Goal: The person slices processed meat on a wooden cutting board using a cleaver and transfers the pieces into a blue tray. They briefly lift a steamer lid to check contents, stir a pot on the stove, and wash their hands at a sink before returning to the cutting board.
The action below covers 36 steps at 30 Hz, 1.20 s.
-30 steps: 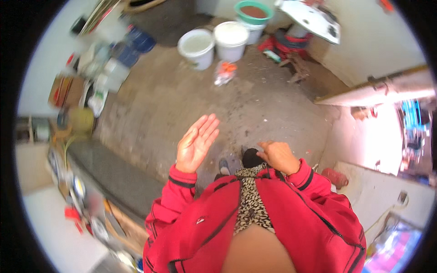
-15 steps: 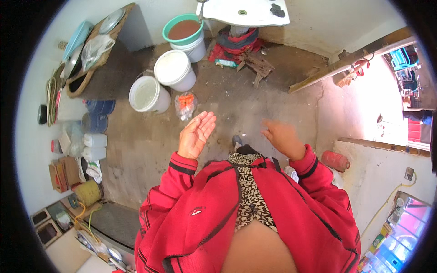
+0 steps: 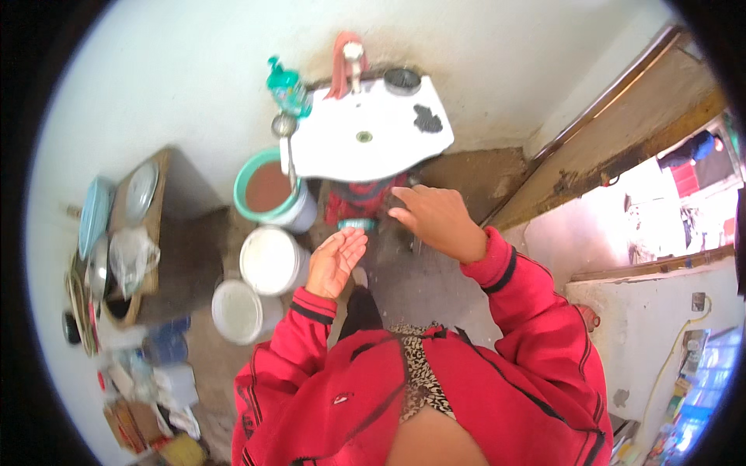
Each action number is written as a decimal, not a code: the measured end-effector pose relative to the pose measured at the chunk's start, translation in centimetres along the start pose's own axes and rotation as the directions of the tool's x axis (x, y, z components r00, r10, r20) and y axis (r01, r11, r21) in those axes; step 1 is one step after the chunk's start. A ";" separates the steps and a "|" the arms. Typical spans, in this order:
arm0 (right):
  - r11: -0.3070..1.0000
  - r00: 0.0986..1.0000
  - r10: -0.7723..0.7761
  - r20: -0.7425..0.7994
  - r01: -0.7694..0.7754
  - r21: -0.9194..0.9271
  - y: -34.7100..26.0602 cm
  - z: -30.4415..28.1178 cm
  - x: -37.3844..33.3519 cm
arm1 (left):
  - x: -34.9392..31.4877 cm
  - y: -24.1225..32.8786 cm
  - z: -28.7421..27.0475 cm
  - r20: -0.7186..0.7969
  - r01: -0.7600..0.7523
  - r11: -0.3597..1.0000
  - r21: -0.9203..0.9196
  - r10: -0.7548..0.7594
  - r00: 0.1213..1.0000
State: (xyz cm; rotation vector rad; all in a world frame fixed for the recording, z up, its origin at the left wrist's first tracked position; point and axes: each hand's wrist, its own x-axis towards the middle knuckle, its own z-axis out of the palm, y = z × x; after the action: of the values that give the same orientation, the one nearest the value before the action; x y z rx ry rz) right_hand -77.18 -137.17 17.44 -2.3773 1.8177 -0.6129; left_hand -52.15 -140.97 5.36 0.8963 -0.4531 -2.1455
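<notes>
My left hand (image 3: 336,262) is held palm up in front of me, fingers stretched out, with nothing in it. Higher and to the right, my right hand (image 3: 437,223) reaches forward with its back up and the thumb apart; it is empty too. Both hands are off every surface and apart from each other. Beyond them is a white washbasin (image 3: 326,144) with a drain hole. A black scourer (image 3: 427,118) and a dark round bowl (image 3: 402,80) sit on it. At its back stands a tap (image 3: 354,53) with a pink cloth (image 3: 340,68) beside it.
Left of the washbasin are a green pump bottle (image 3: 288,91), a ladle (image 3: 284,126) and a teal basin (image 3: 240,186) of brown liquid on a bucket. Two white buckets (image 3: 268,259) stand nearer. A brown stand (image 3: 172,202) is farther left. A wooden beam (image 3: 606,159) borders the right-hand opening.
The view has shifted toward the washbasin, which now shows whole with its tap. My right hand has risen and moved forward to the left; my left hand stays palm up.
</notes>
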 end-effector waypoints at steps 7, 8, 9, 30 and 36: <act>0.992 0.966 0.024 -0.258 -0.054 -0.111 8.6 2.5 23.3 | 19.5 9.2 3.8 0.077 0.053 0.998 0.025 -0.055 0.996; 0.987 0.955 0.129 -0.265 -0.149 -0.056 8.2 2.2 26.7 | 22.1 10.9 3.0 0.112 0.033 0.999 0.033 -0.037 0.993; 0.989 0.950 0.136 -0.280 -0.148 -0.021 9.7 2.2 29.0 | 25.3 11.5 3.3 0.142 0.066 0.997 0.044 -0.071 0.987; 0.973 0.982 -0.187 -0.012 0.183 -0.144 21.7 6.3 41.3 | 45.3 14.1 8.9 -0.087 0.064 0.996 -0.062 -0.069 0.994; 0.967 0.996 0.062 -0.065 -0.044 0.252 23.3 4.3 39.1 | 46.6 13.6 9.8 -0.098 0.033 0.994 -0.102 -0.043 0.994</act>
State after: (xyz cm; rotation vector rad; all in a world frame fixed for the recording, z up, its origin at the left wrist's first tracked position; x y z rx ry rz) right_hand -88.41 -181.45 16.53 -2.1613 1.7084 -0.8761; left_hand -74.27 -184.74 -1.41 0.9573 -0.2778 -2.1268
